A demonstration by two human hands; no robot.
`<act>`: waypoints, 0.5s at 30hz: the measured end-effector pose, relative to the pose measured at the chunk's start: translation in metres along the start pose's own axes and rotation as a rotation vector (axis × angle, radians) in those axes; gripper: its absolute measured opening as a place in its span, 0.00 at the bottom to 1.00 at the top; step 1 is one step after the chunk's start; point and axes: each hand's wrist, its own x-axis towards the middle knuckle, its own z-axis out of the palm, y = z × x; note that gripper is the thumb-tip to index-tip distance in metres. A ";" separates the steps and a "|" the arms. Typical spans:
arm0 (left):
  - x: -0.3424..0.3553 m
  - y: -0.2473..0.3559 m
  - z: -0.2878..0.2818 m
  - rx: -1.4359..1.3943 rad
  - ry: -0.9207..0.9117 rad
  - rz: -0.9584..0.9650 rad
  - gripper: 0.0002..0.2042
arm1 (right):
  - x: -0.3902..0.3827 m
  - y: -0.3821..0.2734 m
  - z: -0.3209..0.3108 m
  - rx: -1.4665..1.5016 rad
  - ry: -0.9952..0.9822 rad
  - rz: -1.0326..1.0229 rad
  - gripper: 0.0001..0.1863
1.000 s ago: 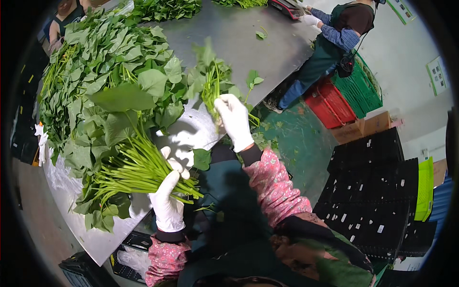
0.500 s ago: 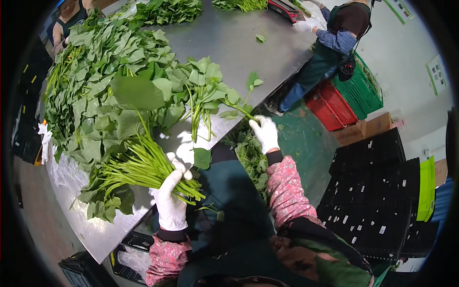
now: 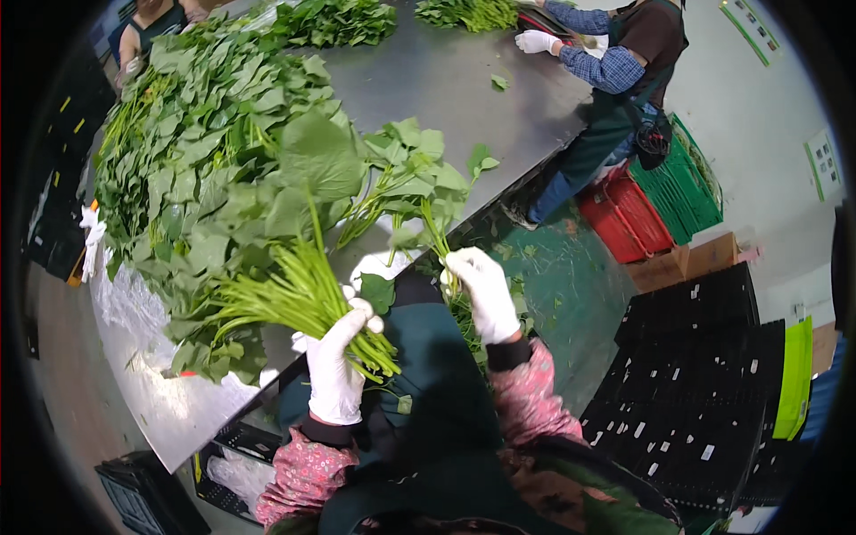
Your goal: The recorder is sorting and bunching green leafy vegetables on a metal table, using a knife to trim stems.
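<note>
My left hand (image 3: pixel 335 376), in a white glove, is closed around a thick bunch of leafy green stems (image 3: pixel 290 287). The cut ends stick out on its right, and the leaves spread to the left over the table edge. A gloved right hand of mine (image 3: pixel 484 294) pinches a few leafy stems (image 3: pixel 434 227) just off the table edge, their leaves pointing away from me. Beyond both hands, a large heap of leafy greens (image 3: pixel 205 134) covers the left of the metal table (image 3: pixel 428 80). A single leaf (image 3: pixel 377 292) hangs between my hands.
Across the table a co-worker (image 3: pixel 615 71) in a checked shirt handles a dark and red device; another person (image 3: pixel 152 27) stands far left. Green (image 3: pixel 682 183) and red crates (image 3: pixel 624 218) and stacked black crates (image 3: pixel 682 392) stand right. Below the table sits a black crate holding plastic (image 3: pixel 236 473).
My right hand has come nearer and lower, its stems now more upright. My left hand still grips the bunch. The co-worker's arms have shifted, and the whole view has moved slightly.
</note>
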 end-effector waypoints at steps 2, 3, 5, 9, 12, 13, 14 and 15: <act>-0.001 -0.009 0.003 -0.010 -0.006 -0.035 0.14 | -0.023 0.009 0.012 0.030 0.010 -0.067 0.06; -0.001 -0.013 0.005 -0.010 0.006 -0.070 0.14 | -0.030 0.012 0.017 0.020 0.026 -0.111 0.05; 0.001 -0.024 -0.001 -0.004 -0.001 -0.130 0.14 | -0.045 0.015 0.029 -0.024 0.050 -0.160 0.04; 0.010 -0.042 0.000 -0.051 -0.082 -0.226 0.14 | -0.064 0.020 0.041 -0.363 0.155 -0.234 0.03; 0.018 -0.055 -0.002 -0.003 -0.075 -0.157 0.11 | -0.067 0.016 0.046 -0.688 0.186 -0.549 0.04; 0.020 -0.058 -0.003 0.007 -0.068 -0.161 0.10 | -0.067 0.013 0.046 -0.793 0.180 -0.642 0.04; 0.021 -0.059 -0.004 0.017 -0.059 -0.164 0.09 | -0.067 0.012 0.046 -0.851 0.164 -0.677 0.04; 0.022 -0.060 -0.005 0.030 -0.055 -0.169 0.09 | -0.068 0.011 0.046 -0.908 0.154 -0.712 0.04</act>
